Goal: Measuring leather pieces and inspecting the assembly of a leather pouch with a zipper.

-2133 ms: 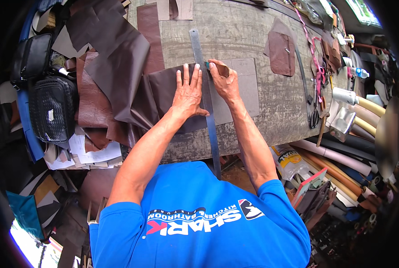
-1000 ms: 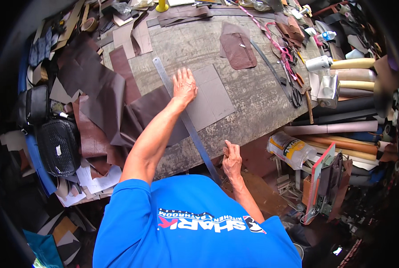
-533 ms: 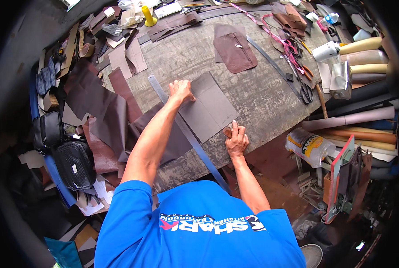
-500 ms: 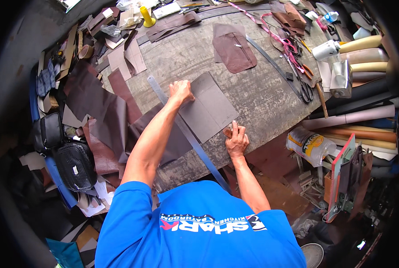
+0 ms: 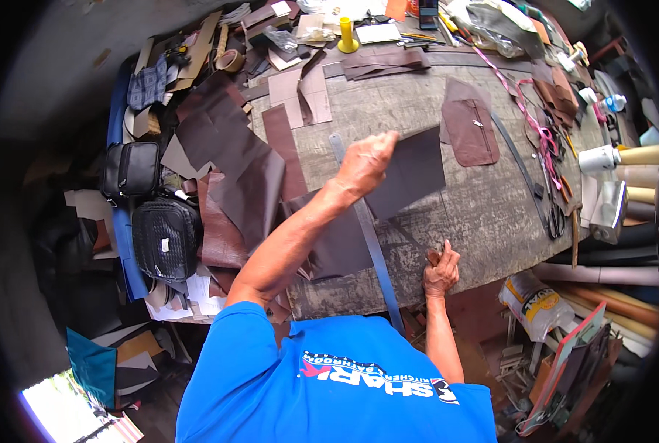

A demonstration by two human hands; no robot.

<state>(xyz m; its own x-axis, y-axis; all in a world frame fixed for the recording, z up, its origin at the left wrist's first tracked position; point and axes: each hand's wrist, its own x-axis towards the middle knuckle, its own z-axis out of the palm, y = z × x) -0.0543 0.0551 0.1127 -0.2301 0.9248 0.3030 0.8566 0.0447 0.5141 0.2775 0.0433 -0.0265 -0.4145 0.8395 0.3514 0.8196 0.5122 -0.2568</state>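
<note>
My left hand (image 5: 368, 164) is closed on the edge of a dark brown leather panel (image 5: 410, 176), which it holds tilted above the worn work table (image 5: 388, 96). Over by the table's near edge, my right hand (image 5: 441, 275) is closed around a small brown object (image 5: 433, 257), mostly hidden by the fingers. Between the two hands a long steel ruler (image 5: 379, 269) lies across the table toward my body. Left of the ruler is a larger dark leather sheet (image 5: 340, 244). Beyond the raised panel lies a brown leather piece with a zipper (image 5: 472, 133).
Leather scraps (image 5: 233, 155) pile up on the left, beside two black bags (image 5: 165, 240). A yellow spool (image 5: 347, 37) stands at the far edge. Scissors (image 5: 555, 220), a pink tape measure (image 5: 543, 136) and a strap (image 5: 517, 151) lie right, near rolls of material (image 5: 602, 275).
My left hand has lifted the leather panel off the table and tilted it. My right hand stays near the table's edge, still closed. The view has shifted, moving the scene rightward in the picture.
</note>
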